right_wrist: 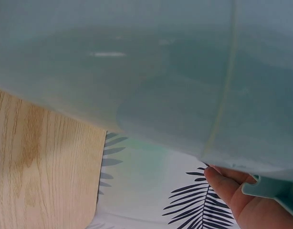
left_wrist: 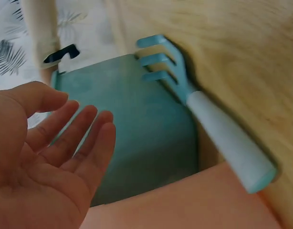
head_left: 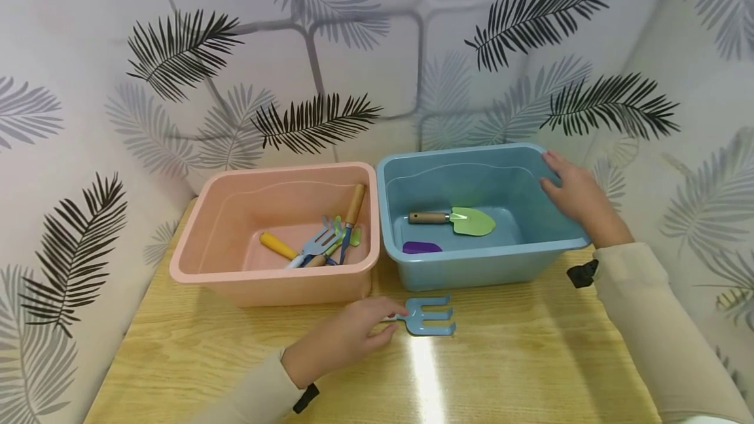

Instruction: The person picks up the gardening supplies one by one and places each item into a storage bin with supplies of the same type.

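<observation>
A blue hand fork point(head_left: 429, 317) with a pale handle point(left_wrist: 230, 138) lies on the wooden table in front of the two bins. My left hand point(head_left: 359, 332) is over its handle in the head view; the left wrist view shows this hand point(left_wrist: 65, 148) with fingers loosely bent and nothing between them. At the right end of the blue bin point(head_left: 483, 265), my right hand point(head_left: 577, 196) grips the rim, with fingers point(right_wrist: 227, 183) below the lip in the right wrist view. Inside that bin lie a green trowel point(head_left: 473, 221) with a wooden handle and a purple piece point(head_left: 421, 247), partly hidden by the front wall.
Left of the blue bin, close beside it, stands a pink bin point(head_left: 294, 285) holding several garden tools, among them a fork point(head_left: 321, 241), a yellow handle point(head_left: 277, 245) and a wooden handle point(head_left: 356, 204). Leaf-patterned cloth point(head_left: 365, 70) rises behind the table point(head_left: 506, 358).
</observation>
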A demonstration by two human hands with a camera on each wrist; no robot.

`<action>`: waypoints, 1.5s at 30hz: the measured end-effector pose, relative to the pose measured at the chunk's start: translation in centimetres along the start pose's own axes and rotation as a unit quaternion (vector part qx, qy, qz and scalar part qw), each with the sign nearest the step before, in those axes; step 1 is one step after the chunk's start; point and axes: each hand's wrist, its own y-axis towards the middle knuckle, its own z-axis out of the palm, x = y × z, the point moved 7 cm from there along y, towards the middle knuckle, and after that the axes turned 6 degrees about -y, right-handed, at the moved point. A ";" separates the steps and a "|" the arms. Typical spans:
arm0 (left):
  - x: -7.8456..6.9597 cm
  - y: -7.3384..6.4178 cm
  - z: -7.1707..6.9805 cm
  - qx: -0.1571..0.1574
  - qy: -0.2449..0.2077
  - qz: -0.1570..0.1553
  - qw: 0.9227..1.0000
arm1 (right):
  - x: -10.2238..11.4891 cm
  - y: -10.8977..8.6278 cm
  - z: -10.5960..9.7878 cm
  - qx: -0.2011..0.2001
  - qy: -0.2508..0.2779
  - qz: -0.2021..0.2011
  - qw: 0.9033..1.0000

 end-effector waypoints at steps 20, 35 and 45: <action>5.0 1.8 3.5 -0.028 0.128 -0.046 0.990 | 0.0 -0.2 -0.1 -0.007 0.004 0.000 1.000; 6.4 2.7 4.5 -0.019 0.157 -0.082 0.984 | 0.0 0.0 0.0 -0.005 0.006 -0.004 1.000; 6.2 3.3 4.8 -0.025 0.186 -0.072 0.980 | -0.1 0.0 0.0 -0.005 0.006 -0.001 1.000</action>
